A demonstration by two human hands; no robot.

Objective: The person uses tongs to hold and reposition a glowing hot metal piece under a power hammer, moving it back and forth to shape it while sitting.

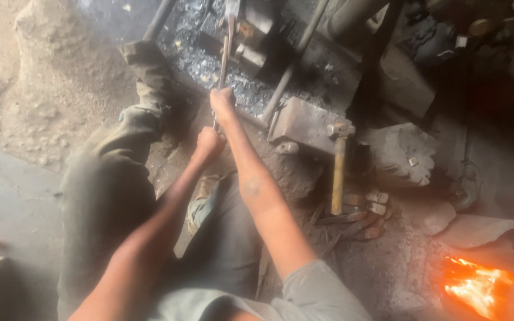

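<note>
Both of my hands grip the long handles of a pair of metal tongs (223,62) that reach away from me toward a dark metal block (251,35) at the top. My right hand (222,102) is closed around the handles higher up. My left hand (209,143) is closed around their near end, just below the right hand. What the tongs' jaws hold is hidden in the dark clutter. A hammer (338,169) with a wooden handle leans head-up against the steel anvil (304,123) to the right of my hands.
A glowing orange fire (476,288) burns at the bottom right. Several small metal pieces (361,214) lie on the dirt floor near the hammer's handle. Metal rods (287,77) lean over dark coal ash. My legs stretch forward on the left. A stone block (403,154) sits right of the anvil.
</note>
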